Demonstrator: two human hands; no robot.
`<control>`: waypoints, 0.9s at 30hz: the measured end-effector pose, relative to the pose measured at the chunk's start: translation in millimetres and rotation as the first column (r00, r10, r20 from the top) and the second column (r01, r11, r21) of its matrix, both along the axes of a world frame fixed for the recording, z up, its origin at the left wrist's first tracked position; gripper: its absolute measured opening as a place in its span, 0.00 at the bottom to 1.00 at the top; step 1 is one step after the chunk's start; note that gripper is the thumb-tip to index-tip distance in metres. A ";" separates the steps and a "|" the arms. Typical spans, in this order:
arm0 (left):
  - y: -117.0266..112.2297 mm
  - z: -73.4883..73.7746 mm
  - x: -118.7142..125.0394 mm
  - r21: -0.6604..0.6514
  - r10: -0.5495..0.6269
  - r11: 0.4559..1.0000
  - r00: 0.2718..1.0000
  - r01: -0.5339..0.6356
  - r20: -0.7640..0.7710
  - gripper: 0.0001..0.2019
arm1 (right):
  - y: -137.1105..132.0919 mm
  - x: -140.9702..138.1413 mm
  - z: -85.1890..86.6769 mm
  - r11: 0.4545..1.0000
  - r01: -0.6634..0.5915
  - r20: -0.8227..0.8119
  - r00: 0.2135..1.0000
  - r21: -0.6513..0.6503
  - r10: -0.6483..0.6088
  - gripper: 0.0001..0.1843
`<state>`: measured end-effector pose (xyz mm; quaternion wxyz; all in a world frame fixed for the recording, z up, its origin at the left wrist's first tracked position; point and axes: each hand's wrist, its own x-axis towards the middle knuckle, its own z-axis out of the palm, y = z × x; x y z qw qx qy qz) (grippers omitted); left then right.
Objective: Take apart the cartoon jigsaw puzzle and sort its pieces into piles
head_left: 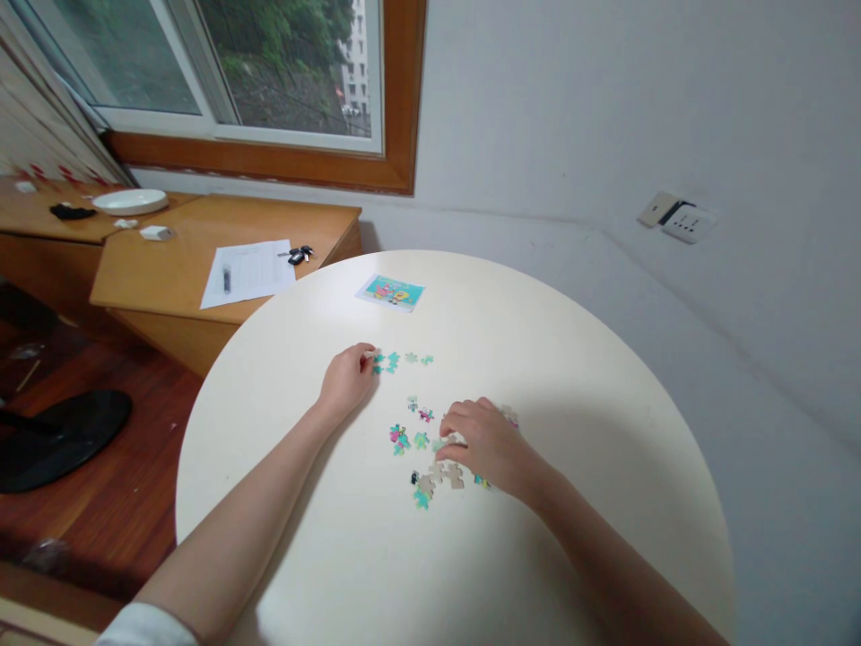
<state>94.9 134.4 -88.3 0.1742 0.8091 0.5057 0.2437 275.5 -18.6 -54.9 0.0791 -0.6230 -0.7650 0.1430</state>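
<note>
On the white round table [282, 556] lie several loose jigsaw puzzle pieces, some teal side up, some with the grey-beige back showing. My left hand [348, 379] is at the left end of a short row of teal pieces [392, 361], thumb and forefinger pinched on a puzzle piece, mostly hidden by the fingertips. My right hand [488, 444] hovers over the scattered pile, fingers curved and thumb apart from them. Beneath and beside it are beige pieces [456, 475], a pink-and-teal piece [399, 440] and a green one [421, 499]; the palm hides others.
Toward the far edge of the table is a colourful picture card [391, 292]. A wooden desk [181, 238] stands beyond on the left, bearing a paper sheet [248, 269], keys [300, 255] and a white dish [130, 201]. The wall with a socket [689, 222] borders the right.
</note>
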 end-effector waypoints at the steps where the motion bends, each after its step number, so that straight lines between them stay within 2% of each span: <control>1: -0.3 0.4 0.2 -0.002 -0.001 1.000 1.000 0.001 0.000 0.16 | 0.2 -0.2 -0.4 1.000 0.001 -0.003 1.000 -0.002 -0.001 0.08; 12: -1.0 1.6 0.8 -0.016 -0.005 1.000 1.000 0.005 0.014 0.16 | 2.0 -4.8 1.5 0.994 0.059 -0.076 0.995 -0.092 -0.066 0.05; 20: -0.4 0.0 1.8 -0.009 0.000 1.000 1.000 0.000 0.020 0.16 | 0.9 -4.7 0.7 0.994 0.089 -0.129 0.987 -0.056 -0.096 0.08; 24: -0.1 -0.8 1.3 -0.009 0.002 1.000 0.999 -0.002 0.032 0.16 | -0.3 -5.0 0.4 0.994 0.084 -0.230 0.968 -0.067 -0.097 0.08; 27: 1.2 -1.8 0.3 -0.008 0.006 1.000 0.999 -0.005 0.045 0.15 | -0.2 -3.6 -1.2 0.983 0.084 -0.387 0.911 -0.161 -0.141 0.08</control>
